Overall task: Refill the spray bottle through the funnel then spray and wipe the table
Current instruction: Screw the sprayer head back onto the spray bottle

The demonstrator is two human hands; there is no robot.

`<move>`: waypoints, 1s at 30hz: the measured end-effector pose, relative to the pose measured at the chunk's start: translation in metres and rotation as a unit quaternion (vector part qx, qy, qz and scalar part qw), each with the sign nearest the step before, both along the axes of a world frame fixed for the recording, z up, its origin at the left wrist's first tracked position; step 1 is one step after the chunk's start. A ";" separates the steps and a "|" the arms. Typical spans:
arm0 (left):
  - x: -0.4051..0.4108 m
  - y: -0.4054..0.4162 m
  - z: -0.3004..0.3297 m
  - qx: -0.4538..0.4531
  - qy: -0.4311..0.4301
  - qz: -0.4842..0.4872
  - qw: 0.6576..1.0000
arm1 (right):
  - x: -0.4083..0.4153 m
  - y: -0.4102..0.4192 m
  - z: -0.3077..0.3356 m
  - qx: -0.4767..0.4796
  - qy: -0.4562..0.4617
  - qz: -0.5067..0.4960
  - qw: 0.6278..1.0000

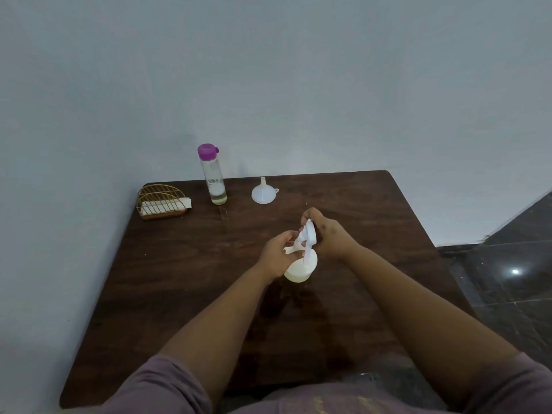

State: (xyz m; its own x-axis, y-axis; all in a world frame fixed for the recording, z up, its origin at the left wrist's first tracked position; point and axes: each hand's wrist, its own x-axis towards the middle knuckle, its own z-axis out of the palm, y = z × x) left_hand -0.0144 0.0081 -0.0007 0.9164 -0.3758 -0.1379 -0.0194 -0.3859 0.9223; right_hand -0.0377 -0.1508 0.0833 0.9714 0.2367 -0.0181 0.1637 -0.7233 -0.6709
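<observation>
Both hands grip the white spray bottle (300, 268) standing mid-table (179, 279): left hand (276, 253) curls round its neck, right hand (327, 234) pinches the spray head (307, 236). Beyond stand an upturned funnel (264, 192), a purple-capped bottle (212, 174) and a napkin holder (161, 201)

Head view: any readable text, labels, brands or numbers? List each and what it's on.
Nothing legible.
Clear bottle with purple cap: a dark mark on its side, too blurred to read.
Spray bottle: no print visible.
Funnel: no print visible.
Napkin holder: no print visible.
Shirt: faint yellow marks at the bottom edge, unreadable.
</observation>
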 end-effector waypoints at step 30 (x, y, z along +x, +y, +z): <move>-0.013 0.008 -0.025 -0.114 -0.003 0.041 0.993 | 0.002 0.042 -0.001 -0.302 0.038 -0.088 0.948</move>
State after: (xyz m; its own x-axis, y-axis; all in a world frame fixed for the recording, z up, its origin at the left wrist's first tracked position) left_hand -0.0275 0.0161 -0.0254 0.9460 -0.3201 -0.0515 -0.0027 -0.1668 0.9860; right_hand -0.0358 -0.1084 0.0822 0.9853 -0.0056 -0.1707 -0.0281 -0.9911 -0.1299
